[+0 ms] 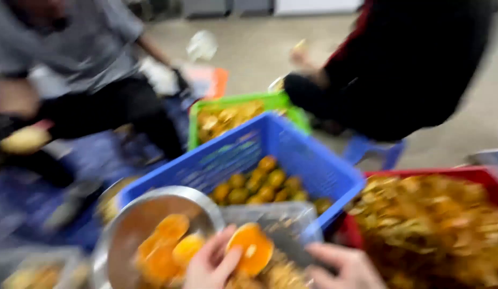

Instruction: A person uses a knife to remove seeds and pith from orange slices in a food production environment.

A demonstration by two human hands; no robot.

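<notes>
The left hand (210, 263) pinches a halved orange citrus fruit (250, 248), cut face up, just right of the round steel bowl (152, 214); the right hand (349, 265) grips a blurred dark tool, best kept clear of those fingers.

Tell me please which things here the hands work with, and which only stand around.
In use:
- left hand, holding an orange half
- right hand, on a dark tool too blurred to name
- metal bowl with cut pieces

Standing around:
- blue crate of whole fruit
- green crate
- red crate of peels
- two other people
</notes>
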